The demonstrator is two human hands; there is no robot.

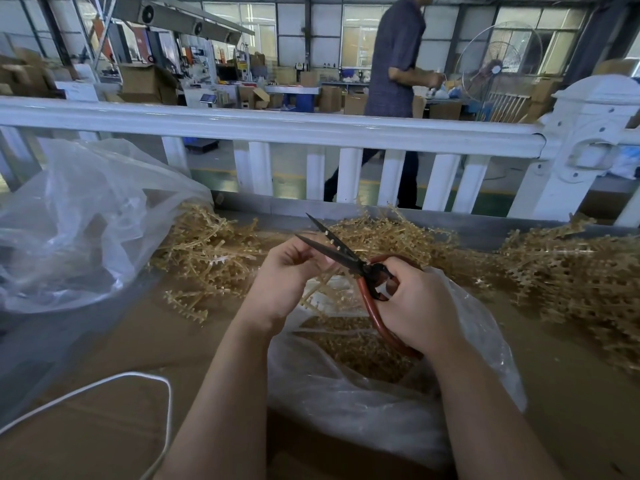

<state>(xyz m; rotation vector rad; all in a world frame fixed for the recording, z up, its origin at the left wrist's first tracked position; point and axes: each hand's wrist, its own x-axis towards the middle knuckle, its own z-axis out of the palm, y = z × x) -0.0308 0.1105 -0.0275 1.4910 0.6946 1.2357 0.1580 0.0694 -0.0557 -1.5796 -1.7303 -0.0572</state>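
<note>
Heaps of tan plastic strips (571,271) crowd the table (104,341) behind my hands, with a crumpled clear bag (86,220) to the left. My right hand (415,306) grips the scissors (346,254), blades apart. My left hand (284,275) pinches one strip (320,289) at the blades, above an open bag (346,410) holding small cut pieces (356,344).
</note>
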